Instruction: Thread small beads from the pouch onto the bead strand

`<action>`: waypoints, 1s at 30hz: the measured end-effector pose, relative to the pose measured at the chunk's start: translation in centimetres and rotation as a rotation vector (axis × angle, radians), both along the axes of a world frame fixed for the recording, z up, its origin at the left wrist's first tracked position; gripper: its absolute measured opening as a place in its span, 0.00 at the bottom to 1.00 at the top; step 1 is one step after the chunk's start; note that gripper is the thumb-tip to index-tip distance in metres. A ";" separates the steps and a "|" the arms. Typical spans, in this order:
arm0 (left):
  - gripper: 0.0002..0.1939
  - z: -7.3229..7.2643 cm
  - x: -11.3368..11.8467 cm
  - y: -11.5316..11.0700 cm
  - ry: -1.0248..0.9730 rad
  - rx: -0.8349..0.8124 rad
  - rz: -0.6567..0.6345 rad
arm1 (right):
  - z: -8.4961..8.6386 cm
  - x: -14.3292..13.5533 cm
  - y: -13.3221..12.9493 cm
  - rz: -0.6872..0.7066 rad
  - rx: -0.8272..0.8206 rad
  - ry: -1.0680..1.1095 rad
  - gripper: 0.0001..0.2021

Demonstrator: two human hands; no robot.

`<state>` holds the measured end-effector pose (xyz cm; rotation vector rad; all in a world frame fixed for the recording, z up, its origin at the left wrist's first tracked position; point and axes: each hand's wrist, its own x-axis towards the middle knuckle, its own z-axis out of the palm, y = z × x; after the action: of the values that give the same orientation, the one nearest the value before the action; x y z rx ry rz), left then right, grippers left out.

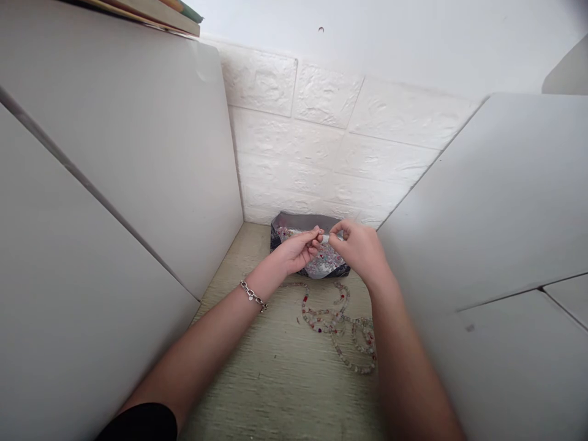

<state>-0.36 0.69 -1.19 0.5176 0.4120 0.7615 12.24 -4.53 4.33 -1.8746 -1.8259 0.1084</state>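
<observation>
An opened bag with a silvery lining [316, 219] holds many small, mostly clear and pink beads [325, 263]. Above it my left hand [301, 250], palm turned up, is closed in a pinch at the fingertips; what it grips is too small to name. Just to its right, my right hand [361, 248] also pinches thumb against forefinger, with its contents not distinguishable. The two sets of fingertips are close together but apart. A long strand of strung beads [340, 358] lies in loops below the bag, partly hidden behind my right forearm.
Pale cabinet panels rise on the left [193, 184] and right [496, 202] of the narrow wood-grained surface [275, 380]. A white brick-patterned wall [316, 147] closes the back. Books [169, 15] lie on top of the left cabinet.
</observation>
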 end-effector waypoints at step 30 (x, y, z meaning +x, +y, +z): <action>0.08 0.1 0.2 -0.1 0.112 0.040 0.080 | -0.4 -0.6 0.1 0.042 -0.005 -0.076 0.14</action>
<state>-0.20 0.58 -1.10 0.5861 0.5251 0.8211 11.63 -4.42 3.91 -1.8680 -1.9176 0.0571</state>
